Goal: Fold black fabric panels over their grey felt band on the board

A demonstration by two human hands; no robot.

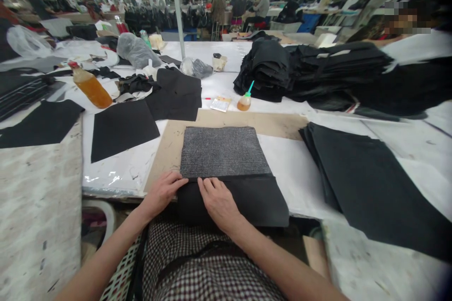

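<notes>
my left hand (164, 193) and right hand (221, 203), grip unclear, seemingly align black fabric rectangle (263, 200) over white table's near edge (115, 190); next needs even pressure.

Co-worker (262, 7) sits in the background at 12 o'clock, beyond a pale pole (177, 9) at 11.
A red-capped bottle of amber liquid (92, 87) stands at 10 o'clock near a grey plastic bag (134, 51); a green-spouted bottle (244, 103) stands at 1.

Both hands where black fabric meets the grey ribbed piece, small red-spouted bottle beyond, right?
Head view: the spout is green, not red. Left hand and right hand where black fabric meets the grey ribbed piece, small bottle beyond: correct.
</notes>
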